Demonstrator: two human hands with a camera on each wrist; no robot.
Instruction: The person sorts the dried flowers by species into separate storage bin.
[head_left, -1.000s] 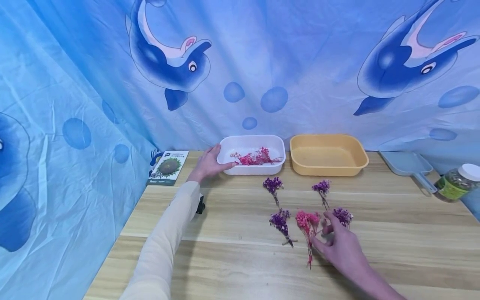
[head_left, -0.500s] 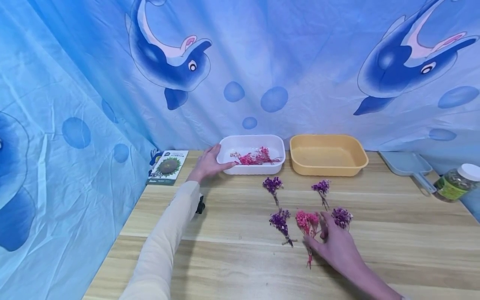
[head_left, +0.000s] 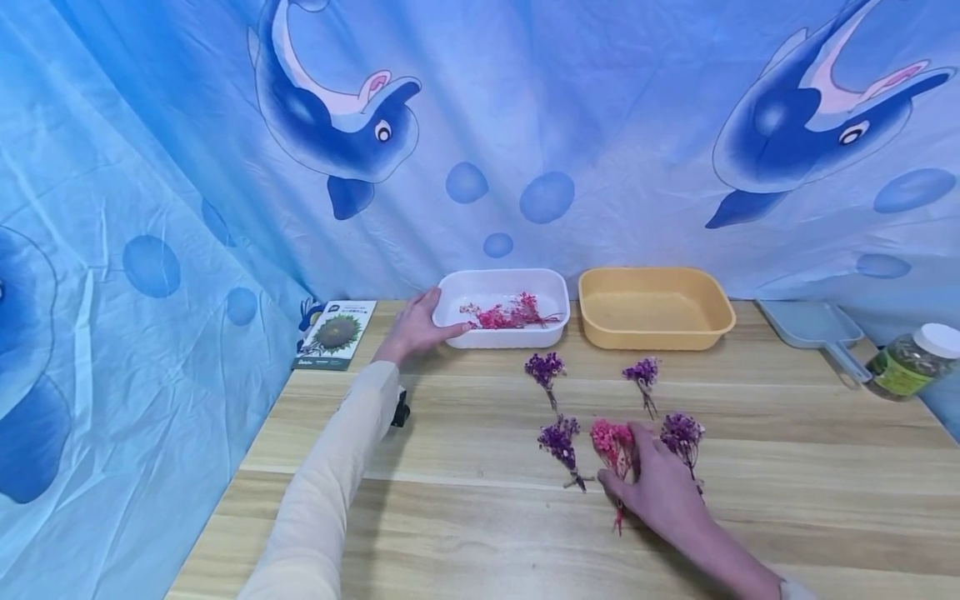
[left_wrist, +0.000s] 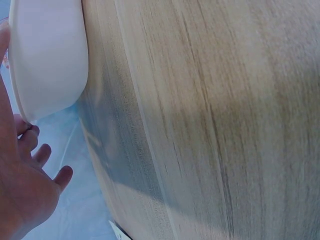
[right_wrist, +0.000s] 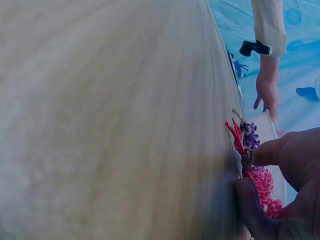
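At the white tray: the left hand (head_left: 418, 327) holds the left end, thumb along the near rim and fingers on the far side of the corner; the left wrist view shows bent fingertips at the edge.
Inside the white tray (head_left: 521, 338): loose pink sprigs (head_left: 512, 314) lie on the floor of it, toward the near side.
Pink bunch (head_left: 611, 440): lying on the bench (head_left: 465, 525), blossoms toward the trays and stems toward the person.
Right hand (head_left: 663, 492): thumb and forefinger curled round the pink bunch, the thumb across the stems; the right wrist view shows the tie between them.
Purple on the left: one bunch (head_left: 543, 369) near the white tray, another (head_left: 559, 439) closer to the person, just beside the pink one.
Purple on the right: one bunch (head_left: 642, 372) below the yellow tray, another (head_left: 682, 435) just beyond the right hand's knuckles.
Yellow tray (head_left: 656, 340): just beside the white one.
Right end: a pale blue dustpan (head_left: 810, 323), then a white-lidded jar (head_left: 911, 362) near its handle.
Left end: a booklet (head_left: 336, 335) with a sunflower cover.
Backdrop: a blue curtain (head_left: 622, 100) printed with dolphins.
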